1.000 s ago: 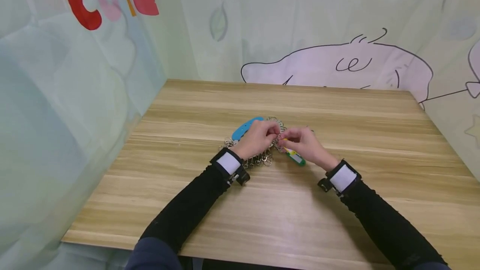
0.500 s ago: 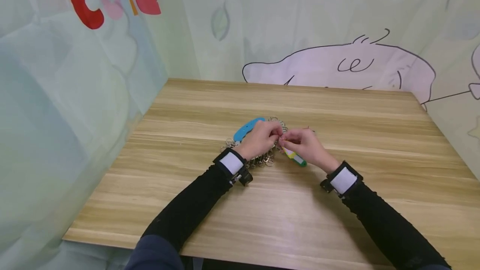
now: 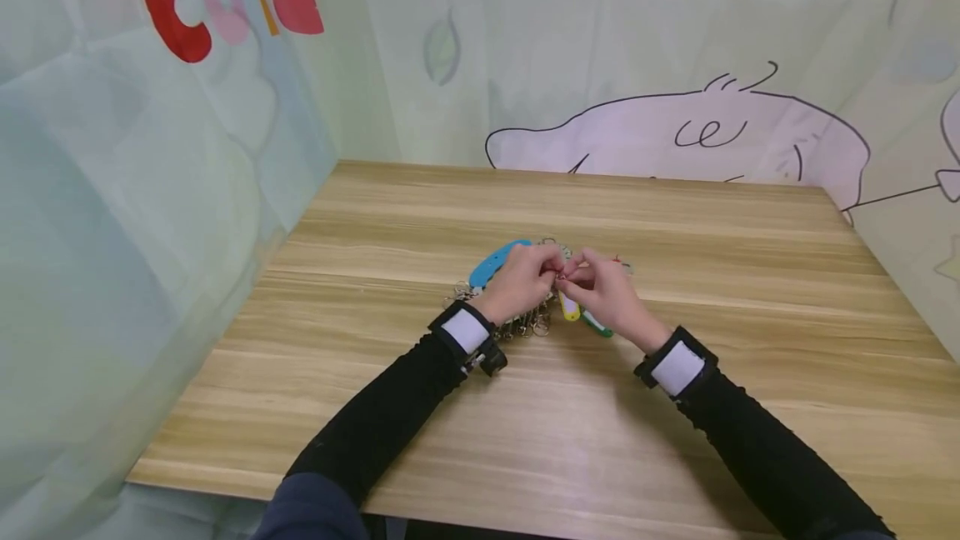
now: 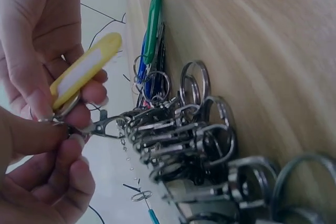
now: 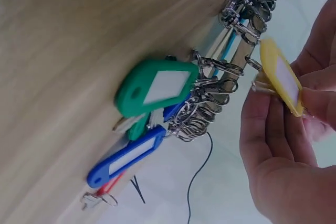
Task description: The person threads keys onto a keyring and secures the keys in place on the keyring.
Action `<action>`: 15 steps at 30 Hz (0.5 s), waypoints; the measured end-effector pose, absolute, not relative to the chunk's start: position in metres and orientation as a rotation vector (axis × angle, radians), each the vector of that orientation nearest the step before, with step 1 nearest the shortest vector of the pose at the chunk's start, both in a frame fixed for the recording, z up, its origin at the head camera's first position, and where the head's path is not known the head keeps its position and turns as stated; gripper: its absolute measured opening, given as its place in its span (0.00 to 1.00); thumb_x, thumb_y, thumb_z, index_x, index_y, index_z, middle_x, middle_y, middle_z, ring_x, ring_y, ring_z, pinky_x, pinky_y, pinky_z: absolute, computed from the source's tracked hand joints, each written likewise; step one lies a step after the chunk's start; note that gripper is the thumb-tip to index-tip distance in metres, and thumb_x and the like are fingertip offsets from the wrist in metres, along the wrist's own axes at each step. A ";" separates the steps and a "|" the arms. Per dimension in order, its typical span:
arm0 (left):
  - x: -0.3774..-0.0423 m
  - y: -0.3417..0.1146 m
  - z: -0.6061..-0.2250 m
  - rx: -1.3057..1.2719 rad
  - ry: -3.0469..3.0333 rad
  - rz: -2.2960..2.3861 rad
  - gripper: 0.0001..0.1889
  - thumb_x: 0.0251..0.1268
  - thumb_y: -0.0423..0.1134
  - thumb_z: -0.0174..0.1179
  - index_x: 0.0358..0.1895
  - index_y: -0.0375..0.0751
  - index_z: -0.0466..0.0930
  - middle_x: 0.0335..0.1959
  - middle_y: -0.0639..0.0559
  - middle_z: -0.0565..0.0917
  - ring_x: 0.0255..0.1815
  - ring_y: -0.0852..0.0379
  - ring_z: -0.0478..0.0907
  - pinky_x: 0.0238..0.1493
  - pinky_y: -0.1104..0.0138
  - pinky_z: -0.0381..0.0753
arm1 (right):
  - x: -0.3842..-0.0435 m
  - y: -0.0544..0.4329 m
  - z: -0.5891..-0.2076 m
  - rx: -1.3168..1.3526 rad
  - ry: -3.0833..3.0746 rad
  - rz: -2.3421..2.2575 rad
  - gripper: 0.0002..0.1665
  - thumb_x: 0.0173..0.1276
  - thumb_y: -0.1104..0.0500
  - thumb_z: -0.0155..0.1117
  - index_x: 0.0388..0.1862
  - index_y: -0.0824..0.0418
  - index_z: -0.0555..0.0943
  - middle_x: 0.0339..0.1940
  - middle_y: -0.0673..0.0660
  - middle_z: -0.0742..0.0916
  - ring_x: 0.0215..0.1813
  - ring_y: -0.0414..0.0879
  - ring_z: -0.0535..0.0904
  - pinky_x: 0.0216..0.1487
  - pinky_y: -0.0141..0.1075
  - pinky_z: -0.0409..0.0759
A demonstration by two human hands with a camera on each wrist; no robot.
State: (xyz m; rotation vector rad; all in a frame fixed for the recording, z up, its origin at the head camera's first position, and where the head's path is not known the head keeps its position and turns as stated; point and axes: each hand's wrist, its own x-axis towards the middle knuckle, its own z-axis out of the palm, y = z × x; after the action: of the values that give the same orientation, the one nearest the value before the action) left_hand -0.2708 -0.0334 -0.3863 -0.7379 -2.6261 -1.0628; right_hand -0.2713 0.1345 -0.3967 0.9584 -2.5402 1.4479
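Note:
My left hand (image 3: 517, 277) pinches a small metal clasp (image 4: 105, 128) between thumb and forefinger; the clasp belongs to a cluster of metal snap hooks and rings (image 4: 178, 140). Fingertip to fingertip with it, my right hand (image 3: 609, 294) pinches the metal ring (image 4: 70, 109) of a yellow key tag (image 4: 86, 69) with a white label. That tag hangs below the fingers, above the table. Whether ring and clasp are linked cannot be made out. Green (image 5: 157, 87) and blue (image 5: 126, 156) key tags lie by the rings under my right hand.
A blue curved piece (image 3: 495, 265) lies behind my left hand. Beside the tags, a key (image 5: 92, 200) sits near a red tag (image 5: 110, 183). The wooden table (image 3: 450, 207) meets a printed cloth backdrop (image 3: 390, 65) at its far and left sides.
The yellow tag has swung from lying slanted along the green tag to hanging more steeply, left of it. My right hand's fingers have shifted and its forefinger is higher; my left hand barely moves.

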 end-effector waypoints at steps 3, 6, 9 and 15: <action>-0.271 -0.032 -0.387 -0.719 -2.635 -1.038 0.11 0.59 0.21 0.51 0.30 0.39 0.79 0.23 0.51 0.77 0.22 0.62 0.68 0.24 0.78 0.62 | -0.269 0.134 -0.397 1.024 -2.501 1.407 0.06 0.64 0.72 0.61 0.38 0.70 0.72 0.35 0.69 0.88 0.41 0.59 0.87 0.37 0.27 0.80; -0.272 -0.031 -0.387 -0.716 -2.636 -1.034 0.11 0.58 0.21 0.51 0.29 0.40 0.78 0.22 0.52 0.75 0.22 0.61 0.66 0.23 0.77 0.60 | -0.269 0.134 -0.396 1.076 -2.464 1.339 0.06 0.64 0.73 0.60 0.37 0.70 0.73 0.34 0.69 0.89 0.39 0.58 0.88 0.34 0.28 0.79; -0.272 -0.031 -0.386 -0.708 -2.644 -1.051 0.11 0.56 0.21 0.51 0.28 0.40 0.79 0.21 0.52 0.75 0.22 0.61 0.67 0.23 0.77 0.60 | -0.269 0.135 -0.397 1.098 -2.427 1.317 0.05 0.64 0.73 0.61 0.36 0.69 0.73 0.33 0.68 0.89 0.38 0.58 0.88 0.33 0.32 0.80; -0.272 -0.031 -0.385 -0.626 -2.685 -1.104 0.10 0.54 0.22 0.53 0.32 0.40 0.81 0.24 0.51 0.80 0.24 0.61 0.72 0.25 0.76 0.68 | -0.270 0.134 -0.397 1.045 -2.406 1.321 0.05 0.62 0.71 0.64 0.33 0.67 0.76 0.31 0.63 0.88 0.35 0.53 0.86 0.37 0.36 0.84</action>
State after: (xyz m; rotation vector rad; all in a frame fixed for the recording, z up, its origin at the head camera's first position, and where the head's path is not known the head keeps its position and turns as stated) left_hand -0.2719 -0.0309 -0.3845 -0.6262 -2.6848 -1.1040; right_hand -0.2696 0.1341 -0.3971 1.0451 -2.4059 1.3208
